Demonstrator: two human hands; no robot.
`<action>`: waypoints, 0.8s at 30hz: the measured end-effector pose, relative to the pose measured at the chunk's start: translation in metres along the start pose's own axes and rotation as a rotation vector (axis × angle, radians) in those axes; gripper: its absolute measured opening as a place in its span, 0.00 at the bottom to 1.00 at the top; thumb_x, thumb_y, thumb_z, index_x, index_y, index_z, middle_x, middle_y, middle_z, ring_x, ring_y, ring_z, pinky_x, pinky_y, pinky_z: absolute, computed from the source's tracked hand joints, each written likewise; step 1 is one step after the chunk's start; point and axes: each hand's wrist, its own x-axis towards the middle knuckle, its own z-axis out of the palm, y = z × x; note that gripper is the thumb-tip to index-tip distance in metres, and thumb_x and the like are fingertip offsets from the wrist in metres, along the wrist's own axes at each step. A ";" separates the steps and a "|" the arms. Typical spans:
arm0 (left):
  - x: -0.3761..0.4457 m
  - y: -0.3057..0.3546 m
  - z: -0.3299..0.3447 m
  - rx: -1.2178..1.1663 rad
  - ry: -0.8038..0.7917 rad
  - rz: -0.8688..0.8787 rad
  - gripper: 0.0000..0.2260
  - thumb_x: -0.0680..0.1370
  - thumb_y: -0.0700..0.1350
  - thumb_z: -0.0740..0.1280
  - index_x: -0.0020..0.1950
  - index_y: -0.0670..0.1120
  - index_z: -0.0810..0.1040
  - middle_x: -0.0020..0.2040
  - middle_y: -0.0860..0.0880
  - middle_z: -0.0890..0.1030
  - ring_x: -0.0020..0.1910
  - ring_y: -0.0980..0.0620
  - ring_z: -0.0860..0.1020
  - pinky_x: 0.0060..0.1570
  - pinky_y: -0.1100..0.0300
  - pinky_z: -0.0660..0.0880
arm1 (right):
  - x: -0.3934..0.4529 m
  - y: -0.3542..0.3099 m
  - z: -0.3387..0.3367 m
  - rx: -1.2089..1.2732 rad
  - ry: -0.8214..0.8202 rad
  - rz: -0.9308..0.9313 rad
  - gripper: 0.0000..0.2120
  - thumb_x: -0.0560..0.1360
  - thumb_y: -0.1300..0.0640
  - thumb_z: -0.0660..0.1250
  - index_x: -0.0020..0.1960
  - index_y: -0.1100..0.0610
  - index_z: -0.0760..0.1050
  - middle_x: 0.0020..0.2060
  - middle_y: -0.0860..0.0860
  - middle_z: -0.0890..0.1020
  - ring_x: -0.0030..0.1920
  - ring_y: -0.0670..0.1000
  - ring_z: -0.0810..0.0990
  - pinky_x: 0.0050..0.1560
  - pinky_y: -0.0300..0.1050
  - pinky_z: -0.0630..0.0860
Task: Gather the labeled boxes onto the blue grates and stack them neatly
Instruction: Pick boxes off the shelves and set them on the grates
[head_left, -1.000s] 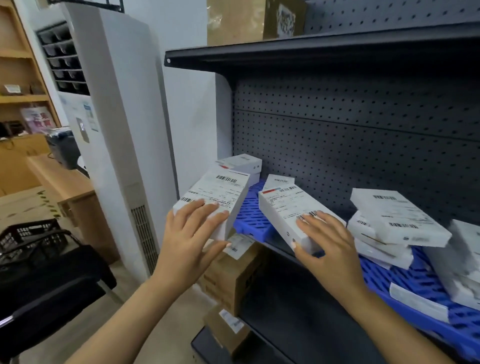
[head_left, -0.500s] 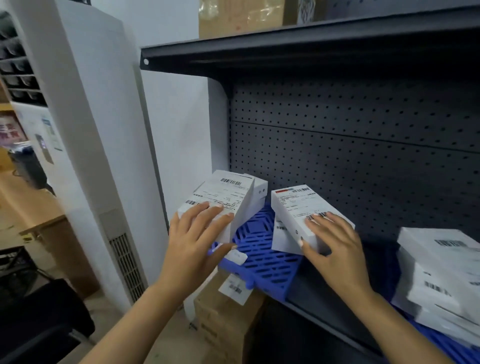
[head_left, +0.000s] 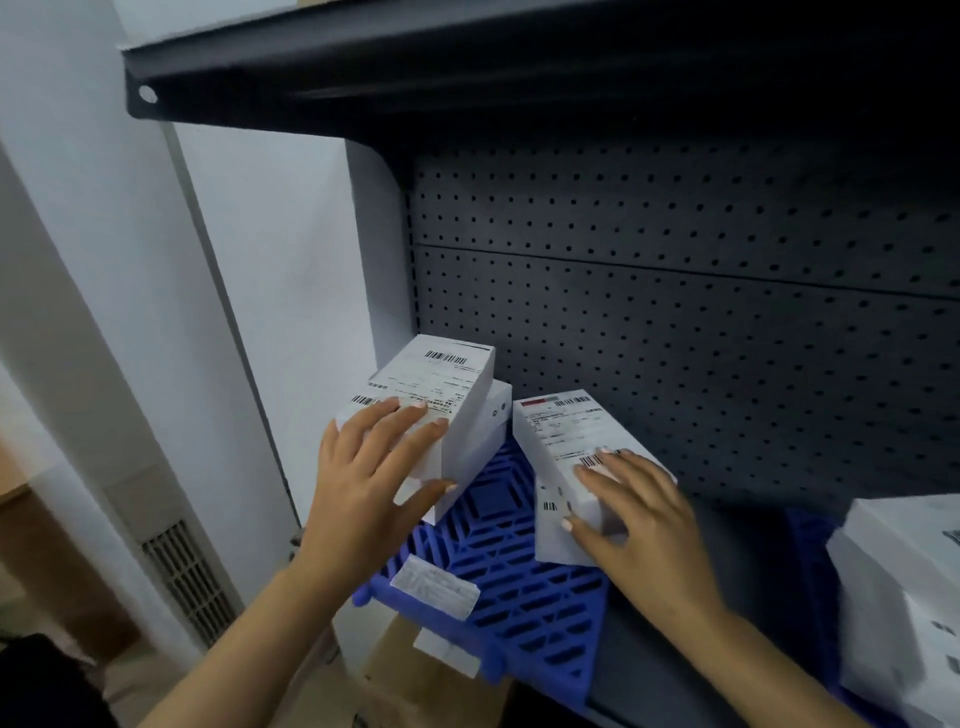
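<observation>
A blue grate (head_left: 511, 582) lies on the dark shelf, its left corner past the shelf edge. My left hand (head_left: 371, 486) grips a white labeled box (head_left: 439, 387) that lies on top of another white box (head_left: 480, 447) at the grate's back left. My right hand (head_left: 641, 525) holds a second labeled box (head_left: 558, 441), which sits over a lower white box (head_left: 553, 530) on the grate's right side. A loose white label (head_left: 434, 592) rests on the grate's front. More white boxes (head_left: 904, 587) are stacked at the right edge on another blue grate (head_left: 808, 540).
The dark pegboard back panel (head_left: 675, 338) closes the shelf behind, and an upper shelf (head_left: 467, 67) hangs overhead. A brown cardboard carton (head_left: 415, 680) stands below the grate. A white appliance with a vent (head_left: 189, 577) stands to the left.
Both hands have pushed their boxes further back onto the grate. The left box now sits over the rear box. The view has shifted left and closer to the shelf.
</observation>
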 end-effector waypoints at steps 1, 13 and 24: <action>0.004 -0.004 0.004 -0.015 0.002 0.006 0.23 0.74 0.59 0.65 0.67 0.51 0.70 0.65 0.48 0.75 0.66 0.43 0.70 0.57 0.35 0.69 | 0.000 -0.001 0.001 -0.009 -0.007 0.007 0.26 0.72 0.36 0.59 0.63 0.49 0.76 0.64 0.48 0.76 0.66 0.51 0.69 0.62 0.56 0.71; 0.017 -0.045 0.035 -0.208 -0.034 0.081 0.23 0.74 0.59 0.65 0.65 0.49 0.73 0.65 0.49 0.75 0.66 0.44 0.70 0.60 0.43 0.68 | 0.000 -0.030 0.014 -0.178 -0.011 0.094 0.24 0.75 0.38 0.57 0.67 0.47 0.70 0.66 0.48 0.73 0.68 0.51 0.67 0.59 0.58 0.74; 0.023 -0.057 0.038 -0.236 -0.100 0.099 0.22 0.73 0.59 0.64 0.64 0.52 0.71 0.63 0.51 0.75 0.64 0.47 0.70 0.58 0.46 0.69 | -0.005 -0.044 0.016 -0.208 -0.037 0.205 0.26 0.77 0.35 0.52 0.70 0.45 0.66 0.69 0.47 0.69 0.71 0.50 0.64 0.62 0.61 0.71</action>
